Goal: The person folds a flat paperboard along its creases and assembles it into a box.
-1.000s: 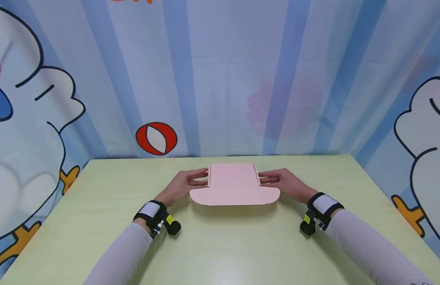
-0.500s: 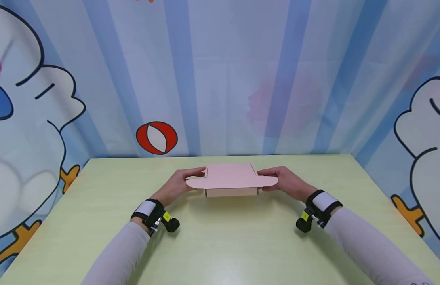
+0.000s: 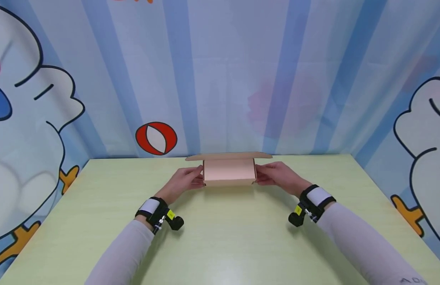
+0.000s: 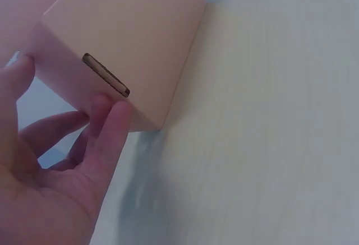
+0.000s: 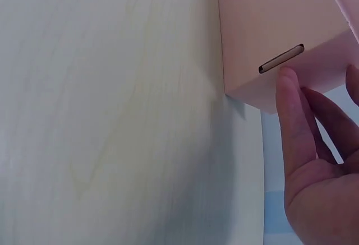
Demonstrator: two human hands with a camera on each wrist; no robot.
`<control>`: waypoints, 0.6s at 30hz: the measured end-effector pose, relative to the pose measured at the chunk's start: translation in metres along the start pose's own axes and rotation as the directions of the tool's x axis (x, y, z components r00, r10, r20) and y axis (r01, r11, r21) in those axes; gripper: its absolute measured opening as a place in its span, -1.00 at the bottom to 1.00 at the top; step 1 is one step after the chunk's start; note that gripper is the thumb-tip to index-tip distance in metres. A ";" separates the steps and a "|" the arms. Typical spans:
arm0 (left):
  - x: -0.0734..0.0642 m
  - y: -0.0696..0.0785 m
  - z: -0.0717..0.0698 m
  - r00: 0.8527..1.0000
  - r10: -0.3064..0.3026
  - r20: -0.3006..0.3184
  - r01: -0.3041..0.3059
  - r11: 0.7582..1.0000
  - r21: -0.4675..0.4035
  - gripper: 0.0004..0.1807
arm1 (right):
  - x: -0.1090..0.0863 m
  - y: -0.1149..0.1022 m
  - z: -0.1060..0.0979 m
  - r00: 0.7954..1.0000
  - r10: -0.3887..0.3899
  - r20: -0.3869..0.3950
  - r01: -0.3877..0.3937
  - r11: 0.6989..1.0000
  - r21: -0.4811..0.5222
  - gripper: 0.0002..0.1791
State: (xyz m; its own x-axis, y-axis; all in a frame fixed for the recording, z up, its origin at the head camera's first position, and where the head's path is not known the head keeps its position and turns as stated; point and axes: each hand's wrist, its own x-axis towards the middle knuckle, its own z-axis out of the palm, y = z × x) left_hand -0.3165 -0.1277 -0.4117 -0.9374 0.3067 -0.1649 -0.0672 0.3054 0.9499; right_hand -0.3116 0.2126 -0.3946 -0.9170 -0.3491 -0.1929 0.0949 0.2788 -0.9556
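Observation:
A pink cardboard box (image 3: 229, 171) is at the back middle of the table, a broad flap (image 3: 228, 156) with rounded ends sticking out along its far upper edge. My left hand (image 3: 182, 183) holds its left end and my right hand (image 3: 282, 179) its right end. In the left wrist view, fingertips press just below a narrow slot (image 4: 106, 75) near the corner, with the thumb at another edge. The right wrist view has a matching slot (image 5: 281, 59), a fingertip right beside it. The box's far side is hidden.
The pale wooden table (image 3: 220, 237) ends close behind the box, against a blue striped curtain (image 3: 227, 99) printed with cartoon figures and a red ball. Wrist straps with small cameras (image 3: 176, 223) sit on both arms, low over the tabletop.
The box has tilted back between both hands. Its flap, earlier spread toward me, has swung up to the far side, and a plain face now shows. The right hand has shifted slightly inward.

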 end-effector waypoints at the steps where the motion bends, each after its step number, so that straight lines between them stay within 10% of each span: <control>1: 0.001 0.002 0.001 1.000 -0.011 -0.007 0.011 1.000 0.000 -0.32 | 0.001 -0.001 0.001 1.000 0.010 -0.011 -0.009 1.000 0.012 -0.45; 18: 0.010 -0.003 0.011 0.996 -0.074 -0.044 0.073 0.997 -0.023 -0.33 | 0.006 0.001 0.007 0.996 0.055 -0.069 -0.049 0.995 0.083 -0.50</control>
State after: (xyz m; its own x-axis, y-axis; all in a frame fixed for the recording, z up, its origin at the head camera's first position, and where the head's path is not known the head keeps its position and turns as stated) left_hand -0.3221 -0.1152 -0.4190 -0.9440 0.2430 -0.2232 -0.1437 0.3061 0.9411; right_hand -0.3145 0.2042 -0.3979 -0.9350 -0.2708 -0.2291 0.1714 0.2206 -0.9602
